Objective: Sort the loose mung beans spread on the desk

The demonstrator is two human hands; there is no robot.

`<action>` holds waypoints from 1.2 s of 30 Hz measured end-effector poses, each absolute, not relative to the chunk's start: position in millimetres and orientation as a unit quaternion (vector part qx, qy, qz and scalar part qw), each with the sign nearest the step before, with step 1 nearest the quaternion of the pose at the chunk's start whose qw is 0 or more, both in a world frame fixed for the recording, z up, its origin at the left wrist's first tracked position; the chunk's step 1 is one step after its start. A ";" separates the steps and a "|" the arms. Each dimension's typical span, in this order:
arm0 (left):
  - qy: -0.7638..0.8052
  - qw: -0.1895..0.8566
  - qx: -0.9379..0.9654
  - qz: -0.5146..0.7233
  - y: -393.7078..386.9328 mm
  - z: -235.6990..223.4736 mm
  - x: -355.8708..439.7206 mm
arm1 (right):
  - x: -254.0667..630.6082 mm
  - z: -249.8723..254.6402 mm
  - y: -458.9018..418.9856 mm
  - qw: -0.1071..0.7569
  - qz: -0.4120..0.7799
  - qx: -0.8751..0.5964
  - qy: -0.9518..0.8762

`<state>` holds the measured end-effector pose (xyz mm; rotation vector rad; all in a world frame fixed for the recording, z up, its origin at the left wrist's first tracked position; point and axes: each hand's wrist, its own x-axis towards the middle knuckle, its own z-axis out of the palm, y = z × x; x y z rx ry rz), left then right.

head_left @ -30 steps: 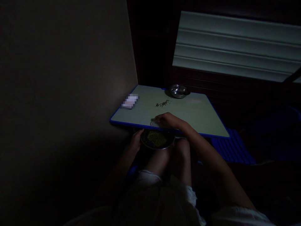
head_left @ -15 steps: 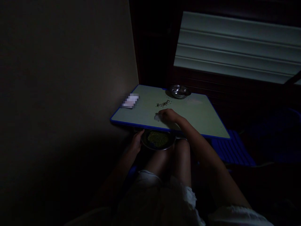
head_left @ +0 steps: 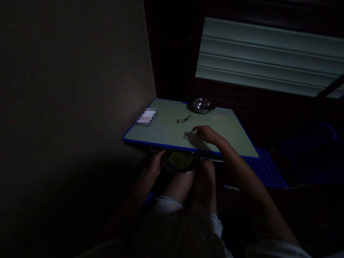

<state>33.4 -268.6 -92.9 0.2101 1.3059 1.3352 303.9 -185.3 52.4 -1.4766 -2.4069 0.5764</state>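
A steel bowl of green grains (head_left: pixel 180 161) rests on my knees, just under the near edge of a pale green table with a blue rim (head_left: pixel 161 134). My left hand (head_left: pixel 156 163) grips the bowl's left rim. My right hand (head_left: pixel 206 133) hovers low over the tabletop with its fingers slightly apart and curled; nothing shows in it. A small scatter of dark grains (head_left: pixel 185 118) lies on the table a little beyond that hand.
An empty steel bowl (head_left: pixel 202 105) stands at the table's far edge. A small blurred card (head_left: pixel 146 116) lies at the table's left. A wall rises on the left, a blue slatted surface (head_left: pixel 264 165) lies right of the table. The room is very dark.
My right hand has moved from the near table edge above the bowl, further onto the table and to the right. The pale bit under its fingers no longer shows. My left hand stays on the bowl.
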 end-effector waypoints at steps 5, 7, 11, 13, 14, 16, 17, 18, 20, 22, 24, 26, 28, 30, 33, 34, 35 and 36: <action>0.559 0.591 0.087 0.575 -269.5 -86.7 38.1 | 321.5 39.5 -196.5 0.111 0.197 -0.530 -0.817; 0.553 0.599 0.094 0.571 -270.3 -86.6 39.3 | 312.8 33.9 -202.4 0.113 0.208 -0.514 -0.825; 0.548 0.606 0.104 0.567 -272.2 -91.3 39.2 | 284.5 28.2 -215.0 0.121 0.252 -0.447 -0.849; 0.543 0.603 0.111 0.574 -272.8 -94.8 38.0 | 274.7 29.0 -219.0 0.125 0.272 -0.416 -0.859; 0.539 0.602 0.115 0.577 -272.9 -96.2 37.2 | 272.8 30.5 -219.4 0.130 0.275 -0.408 -0.861; 0.538 0.601 0.117 0.579 -272.8 -97.6 36.0 | 275.9 35.3 -215.6 0.147 0.266 -0.413 -0.858; 0.540 0.601 0.114 0.578 -272.7 -97.4 35.6 | 280.7 38.2 -211.5 0.158 0.256 -0.425 -0.854; 0.543 0.601 0.110 0.576 -272.5 -96.7 35.5 | 286.9 40.9 -206.4 0.168 0.243 -0.441 -0.847; 0.549 0.605 0.101 0.568 -272.4 -94.4 36.0 | 300.9 44.3 -195.4 0.188 0.218 -0.476 -0.831; 0.554 0.609 0.095 0.560 -272.8 -92.3 37.1 | 312.0 43.2 -187.2 0.192 0.203 -0.503 -0.818; 0.557 0.611 0.092 0.555 -273.5 -91.9 38.4 | 315.9 37.6 -185.0 0.187 0.205 -0.514 -0.812; 0.553 0.612 0.095 0.557 -274.2 -93.4 39.5 | 311.9 30.0 -188.7 0.180 0.217 -0.508 -0.814; 0.548 0.612 0.095 0.562 -274.3 -96.1 40.0 | 302.7 23.6 -195.7 0.177 0.239 -0.482 -0.824; 0.545 0.614 0.096 0.563 -273.7 -98.9 39.4 | 292.4 20.8 -202.9 0.176 0.266 -0.445 -0.837; 0.541 0.627 0.103 0.551 -273.6 -102.3 35.3 | 281.5 23.1 -210.8 0.179 0.296 -0.398 -0.850; 0.541 0.631 0.106 0.547 -274.5 -103.4 32.7 | 279.6 24.8 -212.9 0.180 0.302 -0.388 -0.852; 0.540 0.634 0.109 0.542 -276.0 -104.5 29.5 | 278.5 26.7 -214.9 0.182 0.306 -0.380 -0.854; 0.540 0.637 0.112 0.539 -278.2 -105.8 25.6 | 278.0 28.7 -217.0 0.185 0.309 -0.373 -0.855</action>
